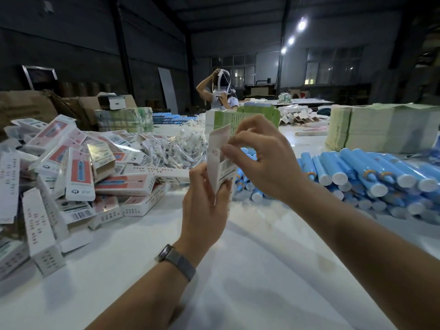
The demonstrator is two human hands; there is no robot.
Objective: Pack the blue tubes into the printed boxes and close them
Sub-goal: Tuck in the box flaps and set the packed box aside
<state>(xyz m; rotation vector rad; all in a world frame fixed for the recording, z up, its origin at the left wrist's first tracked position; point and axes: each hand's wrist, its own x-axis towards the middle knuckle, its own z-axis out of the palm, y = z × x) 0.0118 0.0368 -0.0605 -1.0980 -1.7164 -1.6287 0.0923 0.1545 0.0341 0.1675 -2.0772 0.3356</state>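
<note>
**One box held up in two hands**

The left hand (204,206) grips the bottom of one printed box (220,158), with its fingers curled round it. The box stands upright in the air above the white table (238,270). The right hand (259,158) pinches the top part of the box with bent fingers and thumb. The top flap sticks up, so the box is not closed. A barcode shows on its side. There is a small mark on the front, but it is too blurry to read.

On the left lies a big pile of boxes (78,172), too many to count. They are white with a red and blue picture, and some show barcodes. The small print cannot be read.

On the right lies a heap of blue tubes (371,175) with white caps, also too many to count. Some more tubes lie just behind the held box.

Behind the boxes is one heap of clear bags (171,148). Far right are stacks of flat green card (381,127).

One band (176,260) is on the left wrist.

One other person (221,91) stands far back with both arms raised.
</note>
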